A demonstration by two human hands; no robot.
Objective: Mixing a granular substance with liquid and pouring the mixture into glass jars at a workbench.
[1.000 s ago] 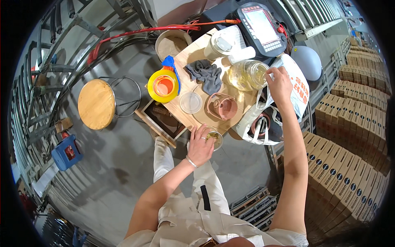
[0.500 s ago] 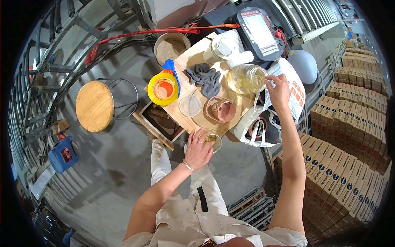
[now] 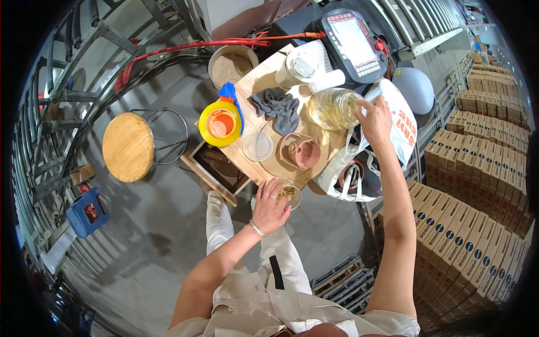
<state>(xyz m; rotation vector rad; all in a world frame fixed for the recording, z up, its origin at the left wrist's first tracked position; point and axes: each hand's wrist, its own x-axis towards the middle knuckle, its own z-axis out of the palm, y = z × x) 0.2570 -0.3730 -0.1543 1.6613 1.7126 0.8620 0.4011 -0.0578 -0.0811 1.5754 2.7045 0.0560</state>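
Observation:
My left hand [image 3: 270,209] is closed on the side of a small clear cup [image 3: 298,203] at the table's near edge. Yellow-green bits lie in the cup. A large glass jar [image 3: 327,108] with pale yellowish contents stands at the table's right side, its mouth toward my right hand [image 3: 375,119]. The right fingers are pinched together at that mouth; what they hold, if anything, is too small to make out. Between the hands are a pinkish-brown cup [image 3: 306,151] and a clear round lid [image 3: 257,146].
The wooden table [image 3: 247,163] also bears a grey cloth [image 3: 276,108], a yellow tape roll [image 3: 206,132], a blue-handled brush [image 3: 229,90] and a white tumbler [image 3: 292,70]. A control pendant [image 3: 353,45] is behind. White bags [image 3: 393,106] crowd the right edge; a stool [image 3: 128,147] stands left.
My right hand has shifted slightly left, its fingers closer in to the jar's mouth. The left hand keeps its hold on the small cup. The whole view has drifted a little.

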